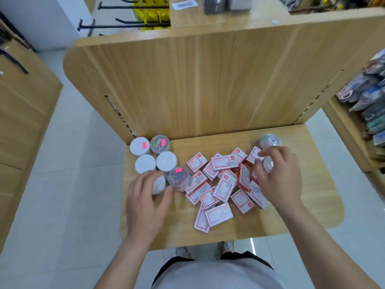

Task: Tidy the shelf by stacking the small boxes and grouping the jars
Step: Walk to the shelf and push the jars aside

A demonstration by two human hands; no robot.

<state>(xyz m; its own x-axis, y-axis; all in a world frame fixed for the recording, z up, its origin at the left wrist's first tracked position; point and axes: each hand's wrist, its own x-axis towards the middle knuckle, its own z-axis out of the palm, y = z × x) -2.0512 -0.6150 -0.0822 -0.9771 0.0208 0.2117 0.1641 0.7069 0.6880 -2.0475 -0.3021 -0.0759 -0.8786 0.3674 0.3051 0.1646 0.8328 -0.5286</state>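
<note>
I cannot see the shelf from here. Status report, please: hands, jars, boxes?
Left hand grips white-lidded jar by the jar group. Right hand grips clear jar, far right. Small boxes in loose pile between, unstacked.

1 head view — steeply down over shelf [302,197].

bare shelf [270,222] along front edge, boxes [220,184] heaped mid-shelf, jars [145,161] crowding back left, panel [208,90] behind
</note>
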